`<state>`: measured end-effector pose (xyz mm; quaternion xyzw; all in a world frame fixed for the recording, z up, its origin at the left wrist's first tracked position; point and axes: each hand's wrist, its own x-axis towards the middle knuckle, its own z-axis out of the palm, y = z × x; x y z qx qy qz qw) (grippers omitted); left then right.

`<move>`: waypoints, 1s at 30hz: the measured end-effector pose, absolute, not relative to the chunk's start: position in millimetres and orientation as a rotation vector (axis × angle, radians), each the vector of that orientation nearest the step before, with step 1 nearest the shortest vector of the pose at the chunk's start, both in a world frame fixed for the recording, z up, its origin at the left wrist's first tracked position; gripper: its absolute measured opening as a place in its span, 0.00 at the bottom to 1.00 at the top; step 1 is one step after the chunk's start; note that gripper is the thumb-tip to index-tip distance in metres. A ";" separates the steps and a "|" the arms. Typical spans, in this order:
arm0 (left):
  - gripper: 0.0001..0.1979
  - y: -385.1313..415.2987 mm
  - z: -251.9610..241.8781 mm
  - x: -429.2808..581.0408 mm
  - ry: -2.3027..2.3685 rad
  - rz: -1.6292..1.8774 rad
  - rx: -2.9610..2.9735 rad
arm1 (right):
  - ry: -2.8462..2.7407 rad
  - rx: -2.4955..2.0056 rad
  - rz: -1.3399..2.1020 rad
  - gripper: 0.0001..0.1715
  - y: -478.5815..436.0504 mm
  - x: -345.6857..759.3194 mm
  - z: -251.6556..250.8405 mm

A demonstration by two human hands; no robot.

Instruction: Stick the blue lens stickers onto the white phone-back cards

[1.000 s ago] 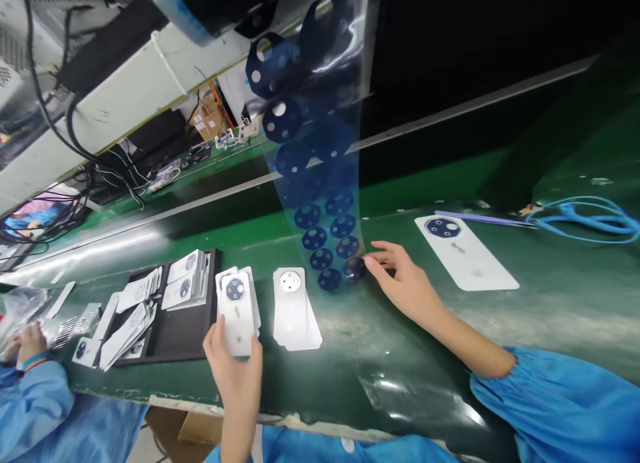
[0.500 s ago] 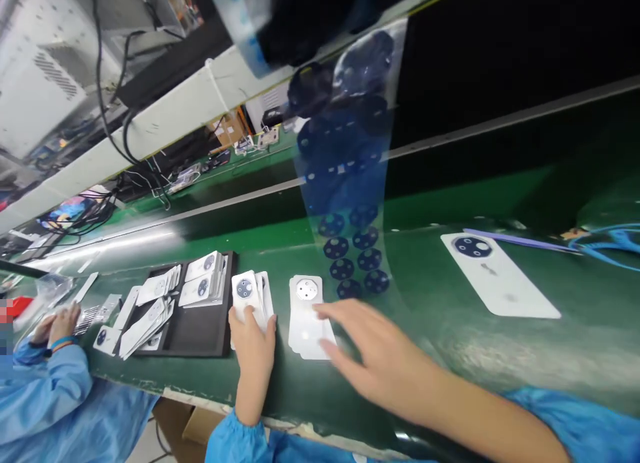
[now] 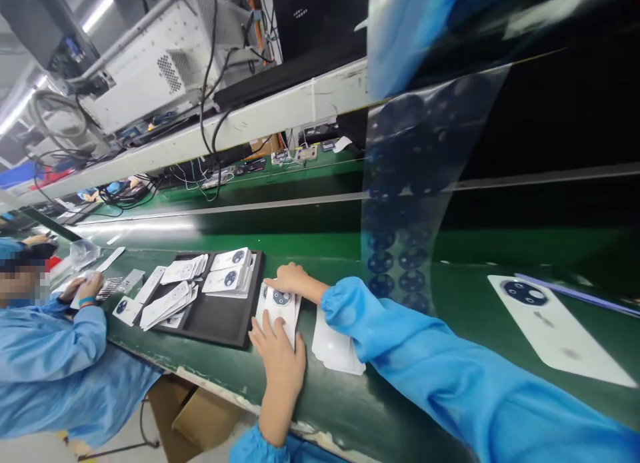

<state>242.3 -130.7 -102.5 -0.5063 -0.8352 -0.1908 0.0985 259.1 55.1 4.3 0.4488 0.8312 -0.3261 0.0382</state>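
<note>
A green workbench (image 3: 465,296) runs from side to side, and a black tray (image 3: 220,323) lies on it left of the middle. To the left of the tray sits another person in a blue gown (image 3: 45,376), both hands over the bench. Well to the right of the tray hangs a long clear film (image 3: 405,203), patterned with dark discs. The tray itself holds several piles of white phone backs (image 3: 173,303). Just beside its right edge lies a stack of white panels (image 3: 274,320), the uppermost bearing a dark round camera patch (image 3: 281,298). A second stack (image 3: 335,346) lies farther right of the tray, its upper part hidden by a blue sleeve (image 3: 425,356); a single white panel (image 3: 560,333) lies farthest right. The left hand (image 3: 283,353) rests with fingers spread on the lower half of the stack nearest the tray. The right hand (image 3: 293,280) reaches over that stack's upper end, fingers bent; whether it pinches anything cannot be told. Beside the single panel, well right of the tray, lies a thin purple stick (image 3: 580,293).
</note>
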 end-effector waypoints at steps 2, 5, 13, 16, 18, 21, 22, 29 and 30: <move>0.17 -131.2 -109.5 241.2 -2.452 -0.577 -1.497 | 2.489 1.417 -0.945 0.22 56.3 250.3 0.4; 0.20 -130.0 -116.4 239.9 -2.421 -0.628 -1.486 | 2.441 1.369 -0.946 0.22 63.3 243.1 -0.2; 0.22 -133.9 -117.7 246.5 -2.329 -0.815 -1.368 | 2.564 0.954 -1.128 0.18 64.2 271.6 10.3; 0.29 -135.2 -108.7 250.4 -2.302 -0.875 -1.332 | 2.665 0.948 -1.159 0.21 45.5 290.3 19.5; 0.36 -137.3 -98.0 252.3 -2.284 -0.918 -1.296 | 2.729 0.998 -1.155 0.19 24.4 304.4 26.2; 0.44 -147.1 -81.9 251.0 -2.198 -0.967 -1.299 | 2.825 1.100 -1.121 0.16 -18.9 332.2 26.0; 0.44 -152.6 -78.6 248.7 -2.134 -0.978 -1.337 | 2.885 1.122 -1.118 0.17 -35.1 343.3 21.1; 0.28 -196.6 -86.2 225.5 -1.647 -0.971 -1.781 | 3.716 1.358 -0.870 0.21 -131.7 406.5 -54.0; 0.27 -198.8 -87.5 225.1 -1.625 -0.966 -1.831 | 3.713 1.475 -0.899 0.22 -140.0 410.1 -63.7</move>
